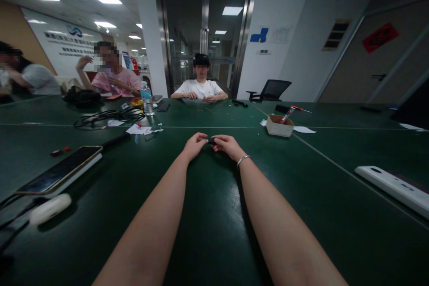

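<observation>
A small black object (211, 141) is between my two hands, above the dark green table (214, 118). My right hand (228, 146), with a silver bracelet (242, 161) at the wrist, has its fingers closed on the object's right side. The fingertips of my left hand (195, 146) are pinched together at its left end, where a tiny light spot shows. Whether the left fingers hold a separate small piece is too small to tell.
Left lie a phone (62, 167), a white rounded device (50, 209), black cables (97, 118), paper (139, 129) and a bottle (146, 98). Right are a small box (280, 127) and a white device (395, 187). A person (201, 87) sits opposite; others sit left.
</observation>
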`<state>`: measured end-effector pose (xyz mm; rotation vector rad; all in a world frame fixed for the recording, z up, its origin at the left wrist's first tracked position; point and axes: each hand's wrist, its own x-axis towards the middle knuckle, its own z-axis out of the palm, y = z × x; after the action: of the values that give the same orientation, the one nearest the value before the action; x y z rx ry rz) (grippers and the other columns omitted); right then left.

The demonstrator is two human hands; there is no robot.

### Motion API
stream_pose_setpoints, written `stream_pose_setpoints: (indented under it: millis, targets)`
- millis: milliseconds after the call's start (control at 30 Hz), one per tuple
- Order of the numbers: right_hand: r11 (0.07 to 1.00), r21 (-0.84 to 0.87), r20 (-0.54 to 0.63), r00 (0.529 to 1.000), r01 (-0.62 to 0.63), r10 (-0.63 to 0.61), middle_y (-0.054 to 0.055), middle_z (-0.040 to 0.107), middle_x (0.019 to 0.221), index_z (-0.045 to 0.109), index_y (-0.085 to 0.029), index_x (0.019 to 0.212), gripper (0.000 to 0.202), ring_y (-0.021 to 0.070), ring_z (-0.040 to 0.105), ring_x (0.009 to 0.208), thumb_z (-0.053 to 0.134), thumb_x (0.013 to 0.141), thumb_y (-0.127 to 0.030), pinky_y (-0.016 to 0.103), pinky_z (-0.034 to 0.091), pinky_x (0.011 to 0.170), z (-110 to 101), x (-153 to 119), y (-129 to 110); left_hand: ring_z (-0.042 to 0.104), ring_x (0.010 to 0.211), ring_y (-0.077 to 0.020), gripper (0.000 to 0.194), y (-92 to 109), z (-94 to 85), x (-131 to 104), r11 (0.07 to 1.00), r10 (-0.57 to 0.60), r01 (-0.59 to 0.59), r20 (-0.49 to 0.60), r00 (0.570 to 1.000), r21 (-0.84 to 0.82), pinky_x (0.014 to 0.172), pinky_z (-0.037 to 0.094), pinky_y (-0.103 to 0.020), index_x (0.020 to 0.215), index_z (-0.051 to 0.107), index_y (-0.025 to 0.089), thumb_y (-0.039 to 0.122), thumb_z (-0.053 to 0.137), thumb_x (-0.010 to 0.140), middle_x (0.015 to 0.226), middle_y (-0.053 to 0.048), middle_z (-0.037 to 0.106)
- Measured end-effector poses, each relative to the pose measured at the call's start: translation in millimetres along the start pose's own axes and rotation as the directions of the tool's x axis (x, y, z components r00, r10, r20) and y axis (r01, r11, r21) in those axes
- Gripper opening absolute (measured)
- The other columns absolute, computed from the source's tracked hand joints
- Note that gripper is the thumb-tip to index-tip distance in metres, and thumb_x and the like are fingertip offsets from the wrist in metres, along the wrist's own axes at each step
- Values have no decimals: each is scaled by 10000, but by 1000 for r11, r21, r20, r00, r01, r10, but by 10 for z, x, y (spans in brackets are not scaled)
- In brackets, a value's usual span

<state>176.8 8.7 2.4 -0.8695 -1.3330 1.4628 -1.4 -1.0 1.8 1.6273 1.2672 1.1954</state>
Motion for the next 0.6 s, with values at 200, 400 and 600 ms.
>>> stream_pose_setpoints:
  millis: [200,400,600]
  targets:
    - [1000,11,-6,1000,-3,3,40,699,663,693,-105,926,117,90,648,540,670,814,-84,173,560,542,8,-8,-7,543,655,-119,265,-45,2,24,1000,20,-20,23,1000,-4,629,420,-237,1013,626,168,328,524,828,753,-18,616]
    - [1000,2,-2,1000,-1,1,41,702,675,692,-103,944,134,90,648,544,666,815,-80,179,562,550,-3,3,6,557,685,-120,252,-58,1,26,1000,27,-27,10,1000,-11,641,427,-237,1010,631,173,294,548,805,796,-20,629]
    - [1000,-16,-13,1000,-4,4,46,705,687,699,-102,949,139,93,644,551,659,819,-73,188,561,554,-6,15,22,544,660,-122,263,-75,8,31,1000,29,-28,12,1000,-7,628,417,-242,1012,632,170,312,558,804,746,-14,615]
